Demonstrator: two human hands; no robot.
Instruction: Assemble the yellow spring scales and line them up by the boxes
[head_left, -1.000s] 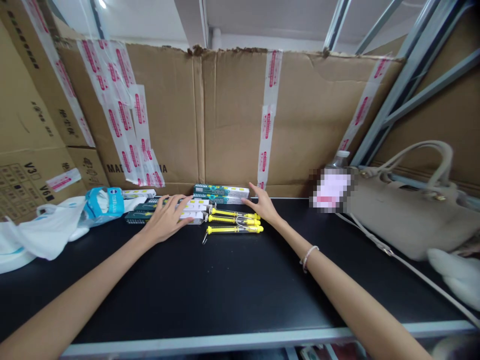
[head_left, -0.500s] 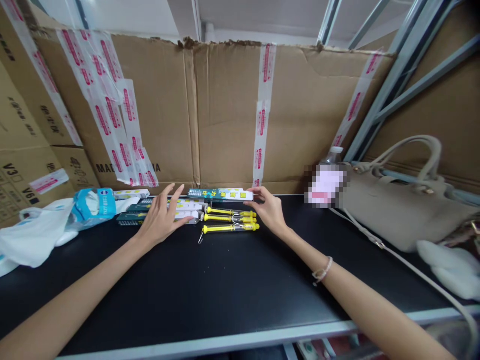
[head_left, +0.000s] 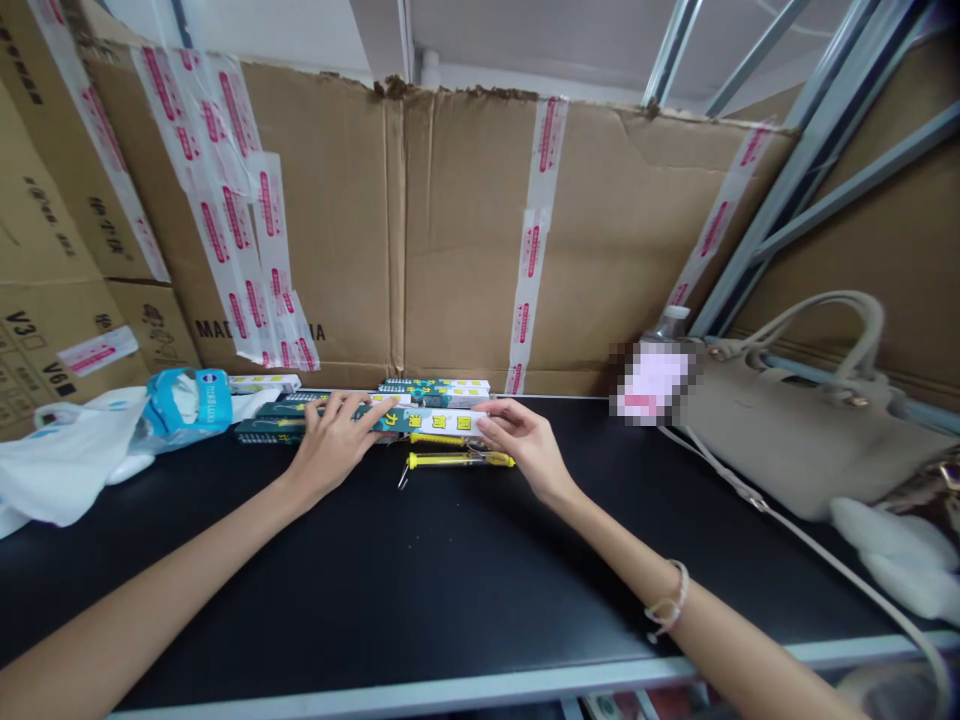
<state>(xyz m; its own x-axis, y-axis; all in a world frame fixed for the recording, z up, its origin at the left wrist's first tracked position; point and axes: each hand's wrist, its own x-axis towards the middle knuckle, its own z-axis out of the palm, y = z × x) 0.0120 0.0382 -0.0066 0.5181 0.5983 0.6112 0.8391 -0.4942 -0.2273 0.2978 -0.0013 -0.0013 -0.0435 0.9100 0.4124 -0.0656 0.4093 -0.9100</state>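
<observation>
A long narrow spring scale box (head_left: 431,421), green and white with yellow squares, is held level just above the table. My right hand (head_left: 529,445) pinches its white right end between thumb and fingers. Over its left part, my left hand (head_left: 334,440) has bent fingers resting on and gripping it. Below the box lie yellow-capped tubular spring scales; the front spring scale (head_left: 457,460) has a metal hook at its left end. The others are partly hidden by the box. More such boxes (head_left: 266,432) lie under and left of my left hand, and others (head_left: 435,386) lie behind.
A tall cardboard sheet (head_left: 465,240) stands along the back of the black table (head_left: 420,600). On the left are a blue tissue pack (head_left: 187,400) and a white plastic bag (head_left: 67,460). A bottle (head_left: 652,375) and a beige handbag (head_left: 780,420) with a trailing strap stand right.
My right hand has brought a box forward and down, over the spring scales. My left hand's spread fingers have curled onto the box. Boxes behind it are now visible.
</observation>
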